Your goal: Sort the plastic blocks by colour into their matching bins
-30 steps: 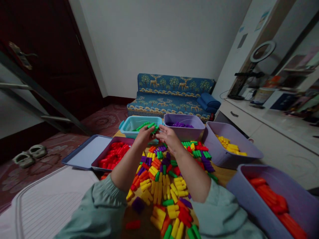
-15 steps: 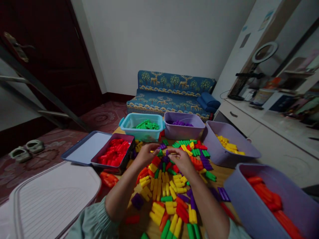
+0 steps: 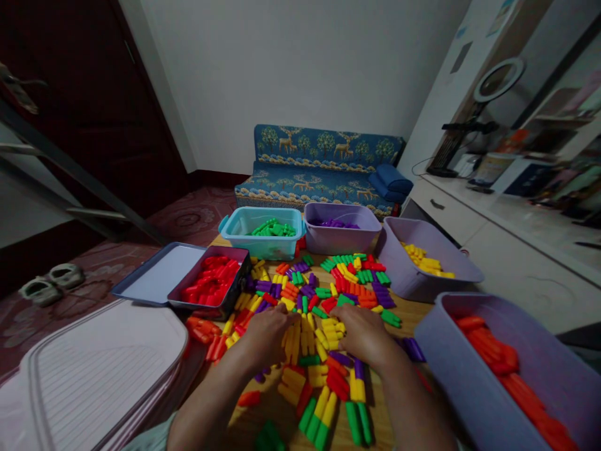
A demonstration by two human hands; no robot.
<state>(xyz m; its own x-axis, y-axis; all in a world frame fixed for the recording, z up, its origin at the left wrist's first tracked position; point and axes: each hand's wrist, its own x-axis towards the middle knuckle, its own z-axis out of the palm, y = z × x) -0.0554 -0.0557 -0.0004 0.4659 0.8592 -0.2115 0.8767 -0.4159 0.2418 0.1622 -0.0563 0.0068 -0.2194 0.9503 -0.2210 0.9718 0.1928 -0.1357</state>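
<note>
Over a wooden table strewn with coloured plastic building pieces, my left hand (image 3: 268, 333) is low beside a row of long yellow pieces (image 3: 307, 335), its fingers loosely bent and reaching over their left side. My right hand (image 3: 365, 329) is across from it, thumb and fingers apart at the edge of a cluster of short yellow pieces (image 3: 332, 331). No piece shows in either hand, though the palms and some fingertips are hidden. Nearer me lie joined yellow-and-green pieces (image 3: 319, 413) and a red piece (image 3: 337, 382).
A turquoise bin (image 3: 263, 244) of green pieces and a lilac bin (image 3: 342, 238) of purple ones stand at the back. Another lilac bin (image 3: 425, 285) holds yellow pieces; a large one (image 3: 451, 357) holds orange-red pieces. An open tin (image 3: 176, 294) of red pieces and a pinkish lid (image 3: 107, 369) are left.
Both hands have come down and nearer me, and spread apart from their close position above the middle of the pile. The small green and purple pieces at the fingertips are no longer in them.
</note>
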